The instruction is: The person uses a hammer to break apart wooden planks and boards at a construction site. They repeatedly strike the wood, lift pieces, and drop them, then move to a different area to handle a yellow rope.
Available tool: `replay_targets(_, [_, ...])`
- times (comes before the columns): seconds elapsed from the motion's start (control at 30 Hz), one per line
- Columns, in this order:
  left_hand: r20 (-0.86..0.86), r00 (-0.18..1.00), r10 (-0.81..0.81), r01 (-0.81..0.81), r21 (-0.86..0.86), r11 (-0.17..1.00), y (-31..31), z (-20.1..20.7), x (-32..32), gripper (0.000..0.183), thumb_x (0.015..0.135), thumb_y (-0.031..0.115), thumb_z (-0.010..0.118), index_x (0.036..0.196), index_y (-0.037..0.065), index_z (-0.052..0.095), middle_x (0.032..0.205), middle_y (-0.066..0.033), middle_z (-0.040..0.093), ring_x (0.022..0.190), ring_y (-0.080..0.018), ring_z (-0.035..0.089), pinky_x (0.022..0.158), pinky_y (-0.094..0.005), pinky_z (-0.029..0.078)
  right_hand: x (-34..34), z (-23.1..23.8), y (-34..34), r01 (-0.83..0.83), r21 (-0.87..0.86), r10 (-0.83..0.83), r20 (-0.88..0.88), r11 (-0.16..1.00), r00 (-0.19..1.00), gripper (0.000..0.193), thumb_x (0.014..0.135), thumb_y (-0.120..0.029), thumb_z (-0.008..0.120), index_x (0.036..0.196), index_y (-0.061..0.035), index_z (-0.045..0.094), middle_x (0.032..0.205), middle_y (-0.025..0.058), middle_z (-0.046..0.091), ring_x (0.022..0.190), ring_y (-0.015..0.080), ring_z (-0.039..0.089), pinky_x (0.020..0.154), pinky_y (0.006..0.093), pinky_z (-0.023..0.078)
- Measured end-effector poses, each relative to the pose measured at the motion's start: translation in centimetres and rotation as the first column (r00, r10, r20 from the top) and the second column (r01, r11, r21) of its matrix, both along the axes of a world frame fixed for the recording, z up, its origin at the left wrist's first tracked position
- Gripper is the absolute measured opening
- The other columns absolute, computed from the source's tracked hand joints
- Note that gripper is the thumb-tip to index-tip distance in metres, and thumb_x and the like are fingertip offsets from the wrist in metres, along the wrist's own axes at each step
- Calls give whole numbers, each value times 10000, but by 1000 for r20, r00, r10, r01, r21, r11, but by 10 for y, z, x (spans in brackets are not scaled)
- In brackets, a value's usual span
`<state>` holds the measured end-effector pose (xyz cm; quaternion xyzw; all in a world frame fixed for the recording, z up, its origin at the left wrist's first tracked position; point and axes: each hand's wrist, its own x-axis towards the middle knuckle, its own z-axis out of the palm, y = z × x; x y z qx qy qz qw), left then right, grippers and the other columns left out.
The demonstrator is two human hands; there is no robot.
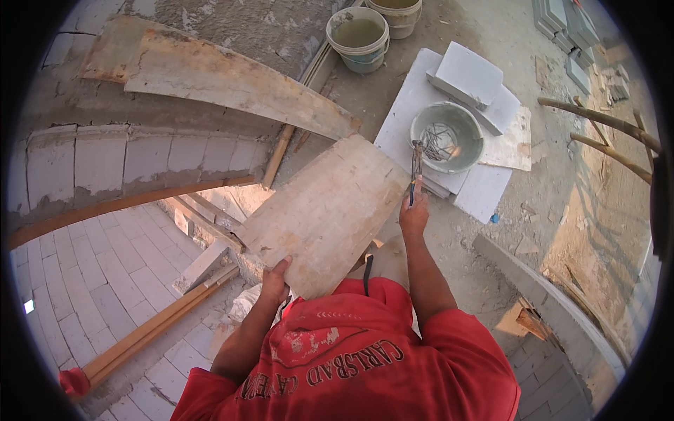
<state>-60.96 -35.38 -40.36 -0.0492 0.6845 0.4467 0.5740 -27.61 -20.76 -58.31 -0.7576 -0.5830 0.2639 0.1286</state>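
Observation:
My left hand [276, 279] grips the near left edge of a worn plywood board [330, 210], its thumb on the upper face. The board lies across in front of me, its far corner close to a longer curved plank. My right hand [414, 212] is closed around a pair of pliers [417, 163] with dark handles, pointing away from me. The jaws reach over the near rim of a grey bucket [469, 158]. Inside that bucket lie several thin metal pieces, like nails or wire [441, 142].
White blocks [469, 74] and a pale sheet [484, 196] are around the bucket. Two pails [358, 41] stand at the far side. A long plank [232, 77] leans over a block wall [105, 158] at left. Bent poles [604, 123] jut in at right.

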Motion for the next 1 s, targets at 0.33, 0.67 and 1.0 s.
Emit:
replay_targets(0.33, [24, 999, -35, 36, -21, 999, 4, 5, -2, 502, 924, 57, 652, 1385, -19, 468, 1303, -174, 611, 1183, -323, 621, 1034, -459, 510, -5, -6, 5, 105, -20, -106, -56, 994, 993, 778, 944, -212, 586, 1612, -300, 196, 1050, 233, 637, 949, 423, 661, 814, 518, 541])
replay_targets(0.67, [38, 999, -25, 27, -53, 998, -3, 0, -5, 482, 931, 59, 645, 1374, -30, 476, 1301, -176, 614, 1182, -331, 623, 1035, -462, 510, 9, -10, 6, 58, -57, -65, -130, 997, 989, 861, 880, -171, 624, 1614, -252, 182, 1099, 248, 657, 1002, 425, 658, 884, 496, 535])
replay_targets(1.0, [-162, 985, -58, 68, 59, 996, 12, 3, 8, 597, 920, 13, 594, 1473, -15, 371, 1409, -196, 524, 1237, -326, 565, 1056, -431, 468, 50, 21, 2, -70, -96, 28, -384, 993, 923, 701, 914, -122, 588, 1556, -93, 307, 1122, 269, 672, 984, 443, 674, 855, 478, 527])
